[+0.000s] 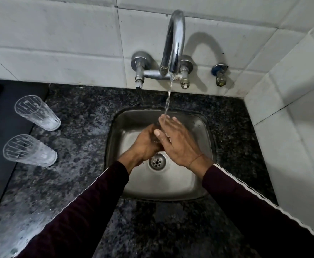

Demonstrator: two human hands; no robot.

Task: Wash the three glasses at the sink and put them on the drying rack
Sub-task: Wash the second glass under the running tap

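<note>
Standing near the left edge of the dark speckled granite bench (74, 127) are two clear ribbed drinking glasses, both upright and apart from each other: the farther glass (37, 113) sits nearer the tiled wall, the nearer glass (29, 150) closer to the front edge. Just left of them lies a dark mat-like surface (7, 108) — what it is cannot be told, and a third glass is not visible anywhere.

Toward the middle, a square stainless-steel sink (199, 127) is set into the bench, its round drain strainer (156, 162) showing between the wrists. Over the basin the two hands meet. The left hand (146, 144), coming out of a dark maroon sleeve (81, 205), has its fingers curled in against the right palm; whether it holds anything cannot be told, since the fingers are hidden. The right hand (178, 144) is spread with straight fingers, laid over the left, a thin thread band (195, 161) around its wrist and a maroon sleeve with a white stripe (254, 203) behind it.

Above, a chrome wall-mounted gooseneck tap (174, 41) runs a thin stream of water (168, 97) down onto the right fingertips. Right of the tap, a small brass valve with a blue handle (219, 74) pokes from the white tiled wall (59, 43) — near the corner where the side wall begins.
</note>
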